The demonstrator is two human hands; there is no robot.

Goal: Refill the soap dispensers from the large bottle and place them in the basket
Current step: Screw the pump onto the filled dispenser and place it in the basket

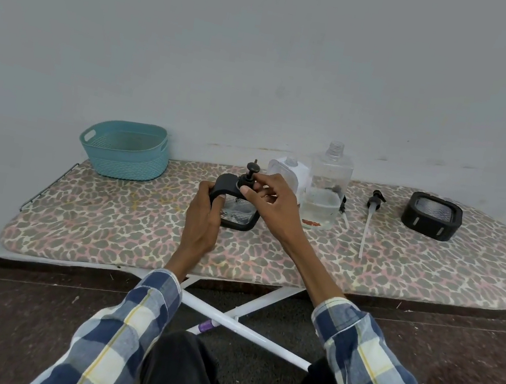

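Your ironing board is the biggest thing here. It sits low over the dark floor and has a spotty cover. Its white legs cross under it. A plain wall stands behind it.

The blue basket sits at the far left of the board, near the wall. You can see nothing in it.

The big bottle stands upright right of the middle. It is clear and has no cap on. Some clear soap fills the bottom part. A smaller white bottle stands just beside it on the left, also with no cap.

At the far right lies a black holder, well apart from your hands. It is square with round corners.

Between that and the big bottle lies a loose pump with a long white tube. It points toward you. Another black pump shows behind the big bottle, but it is hard to see.

In the middle you hold one dispenser. It is a clear one in a black case, tipped toward you with its low edge at the board.

Your left hand wraps round the near left side of its black top. Your right hand comes over from the right, and its fingers pinch the black pump cap on top.
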